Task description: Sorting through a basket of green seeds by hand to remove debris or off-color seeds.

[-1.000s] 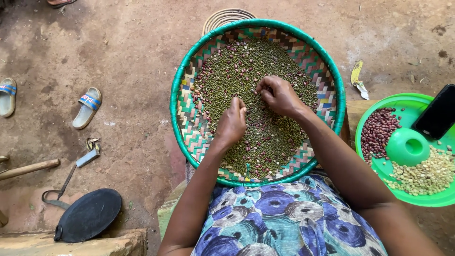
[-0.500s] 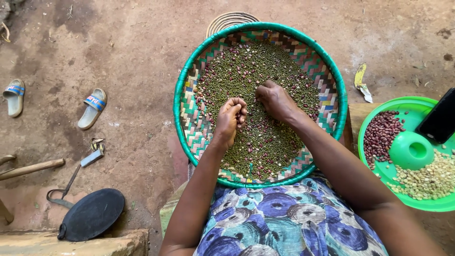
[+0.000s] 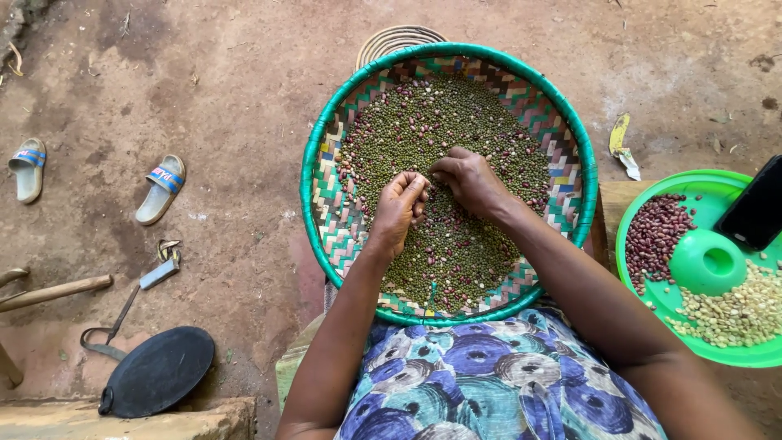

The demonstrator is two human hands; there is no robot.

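A round woven tray with a green rim (image 3: 314,147) rests on my lap, spread with small green seeds (image 3: 423,122) mixed with dark red and pale ones. My left hand (image 3: 397,210) hovers at the tray's middle, curled into a cup with the fingers turned toward the right hand. My right hand (image 3: 471,181) lies just beside it, fingertips bunched in a pinch on the seeds, almost touching the left fingers. What sits inside the cupped left hand is mostly hidden.
A green plastic bowl (image 3: 652,191) at the right holds red beans (image 3: 656,232), pale beans (image 3: 737,314), a green cup (image 3: 707,261) and a dark phone (image 3: 759,204). On the dirt floor at left lie two sandals (image 3: 160,189), a wooden-handled tool (image 3: 53,292), a black pan (image 3: 156,371) and a coiled mat (image 3: 399,37).
Both hands drew together at the tray's middle. The left hand turned and curled into a cup, and the right hand's fingertips came down next to it.
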